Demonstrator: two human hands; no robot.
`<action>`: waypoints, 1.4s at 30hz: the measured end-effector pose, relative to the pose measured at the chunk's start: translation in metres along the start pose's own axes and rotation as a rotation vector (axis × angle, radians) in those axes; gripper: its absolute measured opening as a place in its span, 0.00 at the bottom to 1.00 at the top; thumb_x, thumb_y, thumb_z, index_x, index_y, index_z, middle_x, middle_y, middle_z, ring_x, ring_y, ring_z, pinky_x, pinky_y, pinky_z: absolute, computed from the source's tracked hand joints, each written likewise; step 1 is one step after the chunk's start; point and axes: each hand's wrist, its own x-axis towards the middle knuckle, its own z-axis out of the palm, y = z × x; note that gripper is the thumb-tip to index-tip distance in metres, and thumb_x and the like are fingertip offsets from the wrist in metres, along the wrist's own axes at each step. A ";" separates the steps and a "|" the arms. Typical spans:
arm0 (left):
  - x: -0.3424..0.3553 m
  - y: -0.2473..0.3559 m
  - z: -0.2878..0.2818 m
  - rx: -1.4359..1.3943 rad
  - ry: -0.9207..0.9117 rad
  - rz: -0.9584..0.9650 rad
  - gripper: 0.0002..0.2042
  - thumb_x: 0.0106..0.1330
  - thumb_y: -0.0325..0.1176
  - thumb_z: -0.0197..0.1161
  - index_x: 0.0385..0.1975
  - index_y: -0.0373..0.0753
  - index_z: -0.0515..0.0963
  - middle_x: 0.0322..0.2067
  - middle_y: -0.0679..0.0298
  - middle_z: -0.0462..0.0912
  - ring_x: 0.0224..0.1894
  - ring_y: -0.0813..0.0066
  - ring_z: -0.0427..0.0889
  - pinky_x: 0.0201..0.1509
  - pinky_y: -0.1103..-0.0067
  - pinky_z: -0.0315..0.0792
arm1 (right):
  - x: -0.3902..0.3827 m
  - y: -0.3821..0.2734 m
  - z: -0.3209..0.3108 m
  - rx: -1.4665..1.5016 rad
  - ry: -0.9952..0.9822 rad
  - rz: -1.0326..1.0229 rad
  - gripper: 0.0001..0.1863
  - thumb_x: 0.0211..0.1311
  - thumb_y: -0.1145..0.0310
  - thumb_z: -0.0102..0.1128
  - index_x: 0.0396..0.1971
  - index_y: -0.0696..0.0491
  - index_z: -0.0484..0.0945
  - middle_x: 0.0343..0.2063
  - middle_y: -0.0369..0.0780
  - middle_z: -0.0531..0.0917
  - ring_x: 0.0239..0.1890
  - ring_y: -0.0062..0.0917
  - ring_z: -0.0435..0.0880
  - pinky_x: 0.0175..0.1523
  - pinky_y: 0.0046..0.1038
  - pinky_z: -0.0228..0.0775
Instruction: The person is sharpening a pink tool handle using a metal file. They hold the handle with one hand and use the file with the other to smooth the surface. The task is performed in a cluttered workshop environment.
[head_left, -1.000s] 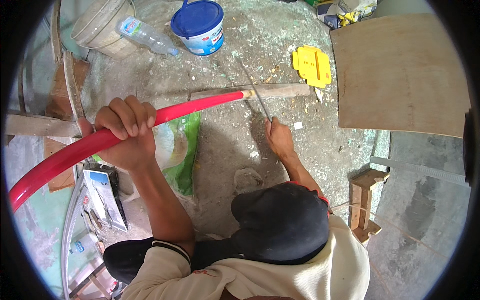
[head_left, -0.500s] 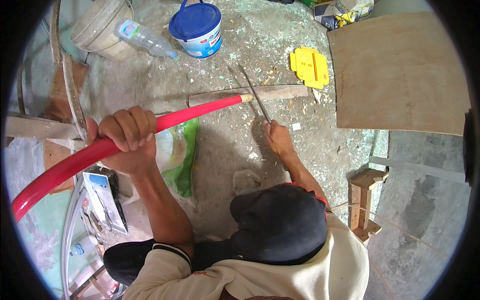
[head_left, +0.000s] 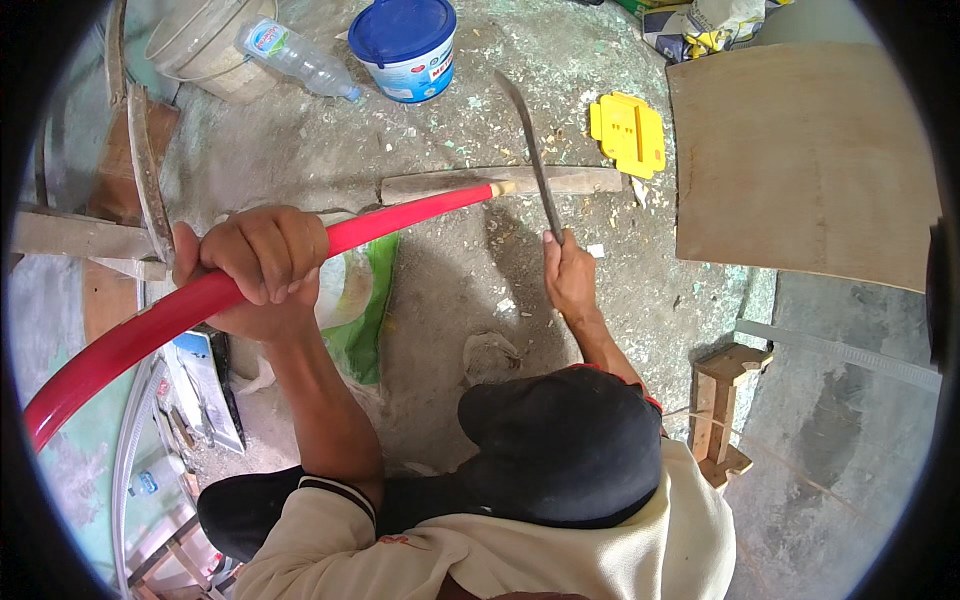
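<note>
My left hand [head_left: 262, 265] grips a curved, glossy red pole [head_left: 135, 345] that runs from the lower left up to a pale, bare tip [head_left: 503, 188] near the middle. My right hand [head_left: 567, 270] holds a long dark blade [head_left: 532, 140], pointing away from me just to the right of that tip, with a gap between them in the picture. A pale wooden plank [head_left: 418, 183] lies on the floor beyond and under the pole's end. A green and white sack [head_left: 365, 340] lies beneath the pole, and a yellow plastic piece [head_left: 628, 130] rests right of the blade.
A blue-lidded pail [head_left: 400, 70], plastic bottle [head_left: 298, 60] and dirty bucket [head_left: 200, 50] stand or lie at the back. A plywood sheet [head_left: 800, 160] and small wooden stand [head_left: 718, 410] are on the right. Wooden strips [head_left: 140, 170] and a trowel [head_left: 203, 385] are at the left.
My right hand and blade have risen and shifted a little right, and the blade's far end now reaches higher in the picture. My left hand still grips the pole, which has barely moved.
</note>
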 end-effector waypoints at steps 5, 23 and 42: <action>0.004 -0.005 0.002 -0.048 -0.022 0.015 0.34 0.81 0.50 0.26 0.13 0.41 0.70 0.12 0.64 0.70 0.15 0.72 0.63 0.22 0.72 0.59 | 0.015 0.026 0.008 -0.168 -0.126 0.139 0.23 0.78 0.54 0.46 0.38 0.61 0.75 0.22 0.58 0.81 0.29 0.59 0.82 0.36 0.54 0.71; 0.000 -0.001 -0.003 0.000 -0.054 0.020 0.33 0.81 0.48 0.29 0.11 0.43 0.68 0.09 0.66 0.67 0.11 0.76 0.61 0.18 0.75 0.59 | 0.015 0.007 0.006 -0.140 -0.128 0.043 0.24 0.78 0.53 0.46 0.35 0.62 0.75 0.23 0.60 0.81 0.30 0.61 0.82 0.37 0.56 0.72; -0.001 -0.004 0.006 -0.017 -0.069 0.018 0.33 0.81 0.48 0.29 0.11 0.43 0.69 0.09 0.66 0.69 0.10 0.76 0.61 0.18 0.76 0.59 | 0.027 0.047 0.009 -0.173 -0.077 0.077 0.21 0.77 0.55 0.48 0.34 0.60 0.74 0.23 0.60 0.81 0.28 0.60 0.81 0.35 0.55 0.72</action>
